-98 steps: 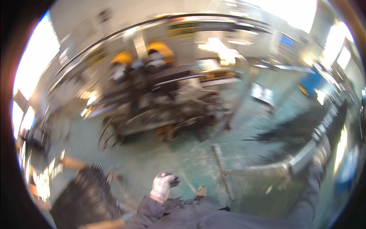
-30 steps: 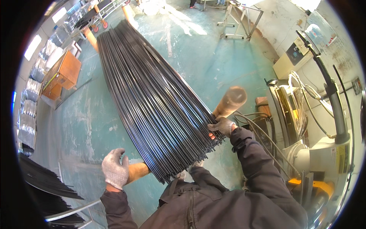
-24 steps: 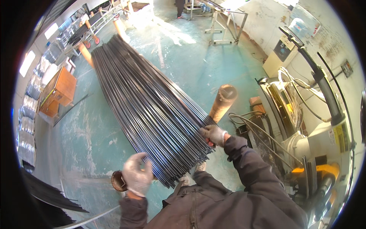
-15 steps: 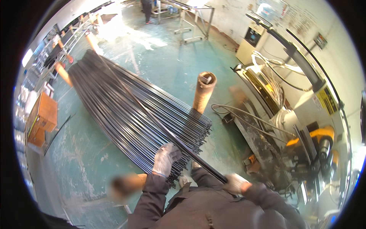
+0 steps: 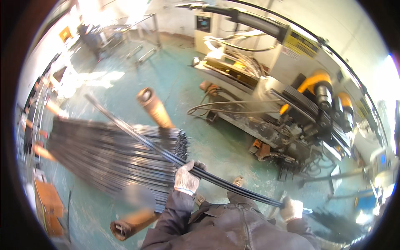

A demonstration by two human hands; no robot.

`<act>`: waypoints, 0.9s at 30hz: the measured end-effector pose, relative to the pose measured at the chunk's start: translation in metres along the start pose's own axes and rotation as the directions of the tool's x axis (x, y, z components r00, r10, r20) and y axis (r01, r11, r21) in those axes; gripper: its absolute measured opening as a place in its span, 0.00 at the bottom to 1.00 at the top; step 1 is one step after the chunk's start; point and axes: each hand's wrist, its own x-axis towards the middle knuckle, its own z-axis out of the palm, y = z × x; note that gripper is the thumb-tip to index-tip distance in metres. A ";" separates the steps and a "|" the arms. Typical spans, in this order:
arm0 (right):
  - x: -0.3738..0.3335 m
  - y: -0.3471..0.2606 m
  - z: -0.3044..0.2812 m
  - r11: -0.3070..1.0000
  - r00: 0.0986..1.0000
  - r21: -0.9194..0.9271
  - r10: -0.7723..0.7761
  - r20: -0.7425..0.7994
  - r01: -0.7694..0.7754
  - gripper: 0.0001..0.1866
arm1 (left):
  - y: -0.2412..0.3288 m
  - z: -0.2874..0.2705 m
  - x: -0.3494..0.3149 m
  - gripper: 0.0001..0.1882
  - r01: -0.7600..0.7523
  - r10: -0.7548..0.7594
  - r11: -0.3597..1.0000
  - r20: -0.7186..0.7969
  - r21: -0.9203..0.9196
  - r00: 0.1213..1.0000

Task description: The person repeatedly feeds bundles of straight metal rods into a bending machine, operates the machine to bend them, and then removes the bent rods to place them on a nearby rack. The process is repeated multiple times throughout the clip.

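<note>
Several long, dark metal tubes (image 5: 233, 187) slant across in front of me as a thin bundle, raised off the pile. My left hand (image 5: 187, 178), in a light knit glove, is closed around the bundle near its middle. Further right, close to the tubes' near end, my gloved right hand (image 5: 291, 209) grips the same bundle. Below and left of my left hand lies a wide pile of similar dark tubes (image 5: 108, 154), their cut ends lined up at its right side. The bundle's far end reaches out above the pile.
Brown round posts stand at the pile's far side (image 5: 156, 110) and near side (image 5: 135, 223). At right is a large machine (image 5: 254, 89) with hoses, a long arm and yellow parts. A wooden box (image 5: 50, 202) sits at left. A person (image 5: 89, 39) stands far back by metal frames.
My view has turned right, toward the machine. Both hands have moved right with the tube bundle, whose far part now appears lifted off the pile.
</note>
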 end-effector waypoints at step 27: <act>0.201 0.271 -0.072 -0.582 0.496 0.570 0.807 0.319 0.580 0.13 | -0.042 0.413 0.041 0.21 -0.565 0.130 0.761 0.777 0.320 0.616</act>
